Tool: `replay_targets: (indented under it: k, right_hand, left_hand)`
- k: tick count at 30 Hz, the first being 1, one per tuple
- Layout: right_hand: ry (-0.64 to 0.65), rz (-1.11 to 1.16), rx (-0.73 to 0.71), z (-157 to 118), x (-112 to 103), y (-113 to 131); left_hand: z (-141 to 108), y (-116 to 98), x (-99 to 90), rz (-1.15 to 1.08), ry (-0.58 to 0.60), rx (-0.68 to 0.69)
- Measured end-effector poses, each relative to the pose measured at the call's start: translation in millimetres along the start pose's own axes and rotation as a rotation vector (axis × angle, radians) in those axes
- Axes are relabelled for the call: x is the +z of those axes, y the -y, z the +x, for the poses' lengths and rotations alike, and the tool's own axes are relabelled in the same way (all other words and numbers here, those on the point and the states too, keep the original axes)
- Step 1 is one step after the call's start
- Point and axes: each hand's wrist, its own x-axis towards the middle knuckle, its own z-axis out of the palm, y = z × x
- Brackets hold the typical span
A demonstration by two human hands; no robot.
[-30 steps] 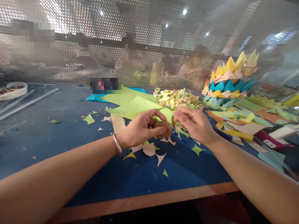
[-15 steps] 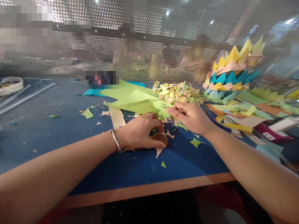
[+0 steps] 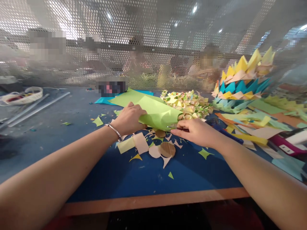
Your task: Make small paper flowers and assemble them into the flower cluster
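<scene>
My left hand (image 3: 129, 118) is closed on the near left edge of a light green paper sheet (image 3: 159, 111), which curls up off the table. My right hand (image 3: 195, 130) is closed around what look like small scissors (image 3: 184, 129), mostly hidden by the fingers, at the sheet's near right edge. In front of the hands lie a round brown disc (image 3: 167, 149), a pale pink paper circle (image 3: 154, 151), a pink paper piece (image 3: 141, 143) and a pale yellow strip (image 3: 126, 145). Another brown disc (image 3: 160, 133) is partly hidden under the sheet.
Behind my right hand is a heap of curled paper bits (image 3: 192, 102). Further right stand a spiky layered paper model (image 3: 242, 86) and loose paper strips (image 3: 251, 131). At left are clear rods (image 3: 39, 108) and a white ring (image 3: 25, 95). A perforated screen (image 3: 148, 70) rises behind the table.
My left hand has moved from the brown disc up and left to the green sheet. The sheet's near edge has come toward me, and my right hand has lowered beside it.
</scene>
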Motion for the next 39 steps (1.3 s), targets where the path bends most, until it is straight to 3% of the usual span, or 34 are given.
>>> replay_targets:
  k: [2,7,9,12,13,15,18,26,28,29,32,35,39]
  right_hand:
    - [0.003,0.004,-0.004,0,0,1]
    - [0.014,0.020,0.004,-1,0,2]
    - [0.020,0.020,0.011,-1,0,3]
    - [0.056,-0.002,0.043,-2,-2,6]
    - [0.068,-0.013,0.056,-2,-3,7]
    - [0.086,-0.029,0.077,-2,-4,10]
    - [0.104,-0.051,0.092,-1,-4,12]
    - [0.130,-0.086,0.097,1,-3,11]
    - [0.129,-0.100,0.098,0,-3,11]
    - [0.129,-0.107,0.100,0,-3,11]
    - [0.131,-0.114,0.110,-1,-3,11]
    - [0.140,-0.113,0.119,-1,-3,11]
    - [0.158,-0.124,0.135,-1,-3,13]
  left_hand:
    - [2,3,-2.2,0.028,-0.022,-0.007]
    - [-1,9,-13.5,0.070,-0.369,-0.139]
    - [-4,15,-16.3,0.022,-0.544,-0.081]
    - [-5,23,-14.6,0.005,-0.830,0.126]
    - [-5,25,-12.5,0.032,-0.862,0.204]
    - [-2,24,-7.5,0.077,-0.808,0.297]
    - [3,20,-4.5,0.124,-0.763,0.262]
    - [18,35,-44.5,0.216,-0.988,0.043]
    - [22,41,-43.4,0.246,-0.947,0.010]
    - [24,44,-38.4,0.252,-0.873,0.012]
    - [26,51,-12.8,0.292,-0.518,0.060]
    - [26,59,10.8,0.350,-0.170,-0.045]
    - [24,72,21.5,0.356,-0.040,-0.175]
